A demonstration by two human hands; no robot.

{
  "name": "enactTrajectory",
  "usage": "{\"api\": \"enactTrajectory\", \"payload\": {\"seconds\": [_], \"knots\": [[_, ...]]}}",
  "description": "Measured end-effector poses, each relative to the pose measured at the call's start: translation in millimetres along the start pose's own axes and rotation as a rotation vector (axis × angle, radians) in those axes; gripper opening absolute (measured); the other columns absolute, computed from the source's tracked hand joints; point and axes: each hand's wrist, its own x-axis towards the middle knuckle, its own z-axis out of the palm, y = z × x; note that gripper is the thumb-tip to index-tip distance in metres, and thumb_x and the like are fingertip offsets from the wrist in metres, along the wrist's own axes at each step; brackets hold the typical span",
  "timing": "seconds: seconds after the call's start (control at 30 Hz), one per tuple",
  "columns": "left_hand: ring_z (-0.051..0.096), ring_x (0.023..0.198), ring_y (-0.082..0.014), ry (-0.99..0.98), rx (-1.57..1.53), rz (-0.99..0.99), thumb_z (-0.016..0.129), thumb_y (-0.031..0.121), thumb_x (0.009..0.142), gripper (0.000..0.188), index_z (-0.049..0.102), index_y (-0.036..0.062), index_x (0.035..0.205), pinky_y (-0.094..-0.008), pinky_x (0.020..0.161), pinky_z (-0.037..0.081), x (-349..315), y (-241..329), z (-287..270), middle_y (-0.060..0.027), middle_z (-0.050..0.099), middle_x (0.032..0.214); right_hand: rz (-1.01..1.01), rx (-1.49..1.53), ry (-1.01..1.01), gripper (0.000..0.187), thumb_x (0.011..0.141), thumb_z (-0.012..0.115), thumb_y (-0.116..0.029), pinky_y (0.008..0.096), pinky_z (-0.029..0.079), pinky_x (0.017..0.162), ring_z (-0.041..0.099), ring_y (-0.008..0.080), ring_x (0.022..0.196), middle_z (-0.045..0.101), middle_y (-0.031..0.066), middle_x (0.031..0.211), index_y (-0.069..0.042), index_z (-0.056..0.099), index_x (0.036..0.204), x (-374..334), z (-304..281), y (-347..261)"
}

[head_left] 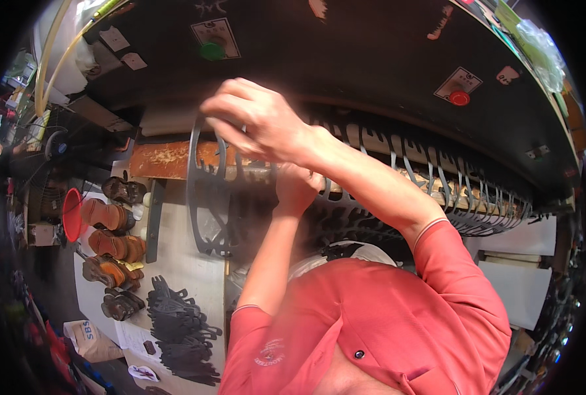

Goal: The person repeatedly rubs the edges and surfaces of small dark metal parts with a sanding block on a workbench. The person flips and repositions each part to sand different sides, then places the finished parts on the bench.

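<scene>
A dark, flexible sheet with many cut-out openings (pixel 207 227) drapes over a worn wooden beam (pixel 164 161) and runs far to the right in thin strips. My right hand (pixel 257 118) is over the sheet's left end, its fingers bent and closed near the upper edge; blur hides what is between them. Below my right wrist, my left hand (pixel 297 187) is closed against the sheet and beam. Its fingertips are partly covered, so its grip is hard to make out. My right forearm crosses above the left hand.
A black machine panel (pixel 346 59) carries a green button (pixel 212 51) and a red button (pixel 459 97). On the left, a pale table (pixel 191 270) holds brown sandals (pixel 112 214) and piled dark cut pieces (pixel 181 329). A paper bag (pixel 92 339) and red round rim (pixel 72 214) are beyond.
</scene>
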Motion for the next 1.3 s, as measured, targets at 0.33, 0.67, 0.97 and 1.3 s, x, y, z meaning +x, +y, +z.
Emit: {"api": "enactTrajectory", "payload": {"seconds": [0.33, 0.67, 0.97, 1.3], "knots": [[0.069, 0.081, -0.0409, 0.037, -0.064, -0.050, 0.072, 0.012, 0.088, 0.010, 0.069, 0.0038, 0.083, -0.0507, 0.074, 0.055, 23.8, -2.2, 1.5, -0.0181, 0.071, 0.085, 0.414, -0.083, -0.108, 0.022, 0.095, 0.072, -0.015, 0.0407, 0.060, 0.085, 0.073, 0.0341, 0.094, 0.072, 0.0183, 0.103, 0.000, 0.074, 0.111, -34.6, -21.5, 8.4], [0.069, 0.065, -0.0272, 0.115, 0.090, 0.013, 0.086, 0.022, 0.086, 0.032, 0.061, 0.0097, 0.070, -0.0400, 0.063, 0.052, 32.5, 3.2, 3.9, -0.0041, 0.067, 0.073, 0.561, -0.415, -0.106, 0.011, 0.089, 0.077, -0.008, 0.0403, 0.055, 0.077, 0.068, 0.0309, 0.084, 0.072, 0.0105, 0.090, -0.005, 0.077, 0.099, -222.7, -143.3, -23.0], [0.068, 0.067, -0.0308, 0.066, 0.123, -0.024, 0.081, 0.025, 0.091, 0.029, 0.065, 0.0073, 0.074, -0.0411, 0.069, 0.051, 31.0, 1.9, 4.1, -0.0073, 0.069, 0.075, 0.615, -0.454, -0.221, 0.020, 0.088, 0.079, -0.008, 0.0416, 0.056, 0.082, 0.070, 0.0329, 0.091, 0.074, 0.0103, 0.098, -0.008, 0.078, 0.108, -229.9, -142.4, -12.9], [0.068, 0.081, -0.0375, -0.012, 0.082, -0.189, 0.077, 0.019, 0.091, 0.028, 0.065, 0.0016, 0.072, -0.0474, 0.079, 0.051, 19.9, 14.7, 3.5, -0.0149, 0.069, 0.078, 0.577, -0.362, -0.200, 0.021, 0.085, 0.078, -0.003, 0.0419, 0.055, 0.080, 0.066, 0.0333, 0.087, 0.074, 0.0117, 0.098, -0.003, 0.078, 0.105, -238.7, -146.9, -22.5]]}}
